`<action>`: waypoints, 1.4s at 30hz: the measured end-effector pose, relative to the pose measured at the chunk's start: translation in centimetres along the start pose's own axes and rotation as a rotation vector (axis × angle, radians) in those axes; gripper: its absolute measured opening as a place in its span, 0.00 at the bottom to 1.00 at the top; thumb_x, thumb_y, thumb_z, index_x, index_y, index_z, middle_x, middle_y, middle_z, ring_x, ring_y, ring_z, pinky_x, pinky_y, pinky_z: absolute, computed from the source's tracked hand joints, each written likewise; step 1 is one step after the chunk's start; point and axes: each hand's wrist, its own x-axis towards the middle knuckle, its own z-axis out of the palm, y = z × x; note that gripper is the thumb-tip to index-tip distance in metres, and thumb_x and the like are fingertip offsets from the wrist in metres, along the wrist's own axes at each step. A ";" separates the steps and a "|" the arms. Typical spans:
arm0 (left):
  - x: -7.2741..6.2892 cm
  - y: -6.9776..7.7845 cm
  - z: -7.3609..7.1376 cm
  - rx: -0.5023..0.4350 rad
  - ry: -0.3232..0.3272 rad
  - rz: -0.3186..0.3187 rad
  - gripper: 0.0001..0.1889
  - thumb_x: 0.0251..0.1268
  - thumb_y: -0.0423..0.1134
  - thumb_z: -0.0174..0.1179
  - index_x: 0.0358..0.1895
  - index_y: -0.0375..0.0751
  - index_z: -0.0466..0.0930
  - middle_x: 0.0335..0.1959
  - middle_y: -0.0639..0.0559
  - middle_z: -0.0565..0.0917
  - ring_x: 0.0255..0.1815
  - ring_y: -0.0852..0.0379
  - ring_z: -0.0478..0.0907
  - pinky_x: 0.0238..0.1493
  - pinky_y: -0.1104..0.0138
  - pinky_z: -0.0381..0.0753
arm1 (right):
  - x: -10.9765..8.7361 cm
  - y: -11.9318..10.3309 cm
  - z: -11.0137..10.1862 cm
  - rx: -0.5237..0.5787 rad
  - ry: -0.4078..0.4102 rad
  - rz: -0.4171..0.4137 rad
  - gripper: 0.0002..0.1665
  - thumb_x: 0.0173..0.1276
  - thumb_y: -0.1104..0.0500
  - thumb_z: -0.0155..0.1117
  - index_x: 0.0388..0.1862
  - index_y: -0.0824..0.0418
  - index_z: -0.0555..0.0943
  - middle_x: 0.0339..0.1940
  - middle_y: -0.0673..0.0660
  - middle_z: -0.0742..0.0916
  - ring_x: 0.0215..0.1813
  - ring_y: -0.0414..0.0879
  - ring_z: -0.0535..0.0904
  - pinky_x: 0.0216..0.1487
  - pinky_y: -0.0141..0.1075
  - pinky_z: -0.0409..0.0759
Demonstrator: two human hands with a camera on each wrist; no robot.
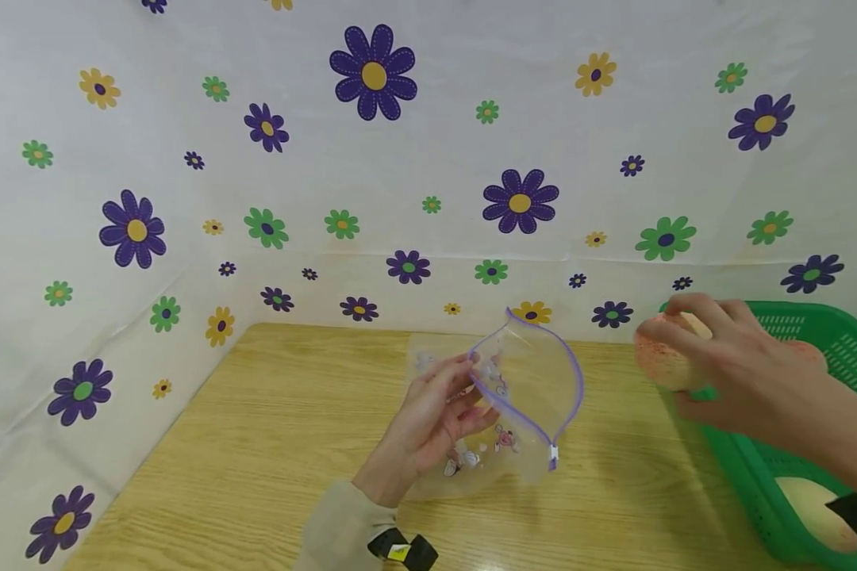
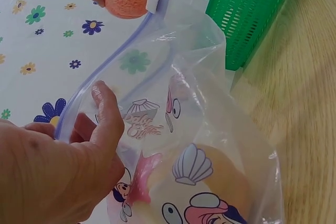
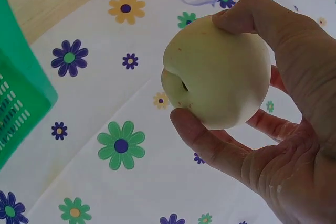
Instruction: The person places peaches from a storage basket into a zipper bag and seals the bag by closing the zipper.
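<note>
A clear zip bag (image 1: 532, 369) with a purple-edged mouth, a white slider and cartoon and shell prints stands with its mouth spread wide above the table. My left hand (image 1: 432, 420) pinches one side of the bag's rim. Through the plastic, the left wrist view shows a rounded yellowish-pink shape (image 2: 228, 169), apparently a peach, low in the bag. To the right, my right hand (image 1: 764, 373) grips a peach (image 3: 220, 72) between thumb and fingers, in the air beside the basket and apart from the bag. Its skin is pale on one side, rosy on the other.
A green slotted plastic basket (image 1: 735, 476) stands at the right of the wooden table (image 1: 257, 444). Inside lie a pale peach (image 1: 817, 511) near the front and another peach (image 1: 808, 354) partly behind my right hand. A white flowered cloth (image 1: 428, 143) hangs behind.
</note>
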 end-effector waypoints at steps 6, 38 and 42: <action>-0.2 0.1 -0.2 0.002 0.016 -0.015 0.14 0.83 0.43 0.47 0.61 0.44 0.73 0.43 0.55 0.81 0.39 0.60 0.84 0.43 0.63 0.90 | 0.8 -0.6 0.5 0.084 0.105 -0.121 0.47 0.39 0.62 0.87 0.62 0.46 0.78 0.59 0.60 0.77 0.56 0.66 0.72 0.42 0.65 0.82; 0.0 -0.1 0.0 0.008 -0.019 -0.041 0.08 0.81 0.43 0.50 0.50 0.50 0.78 0.42 0.55 0.81 0.38 0.61 0.80 0.43 0.62 0.90 | 3.8 -4.2 1.5 0.267 0.057 -0.186 0.44 0.43 0.61 0.87 0.62 0.48 0.80 0.60 0.60 0.78 0.58 0.65 0.76 0.46 0.60 0.87; -0.1 0.0 0.0 0.005 -0.011 -0.039 0.07 0.80 0.42 0.51 0.48 0.50 0.79 0.40 0.56 0.80 0.39 0.60 0.79 0.43 0.61 0.90 | 4.3 -4.6 1.9 0.289 0.037 -0.206 0.43 0.44 0.60 0.86 0.62 0.49 0.80 0.58 0.59 0.79 0.57 0.63 0.76 0.46 0.59 0.86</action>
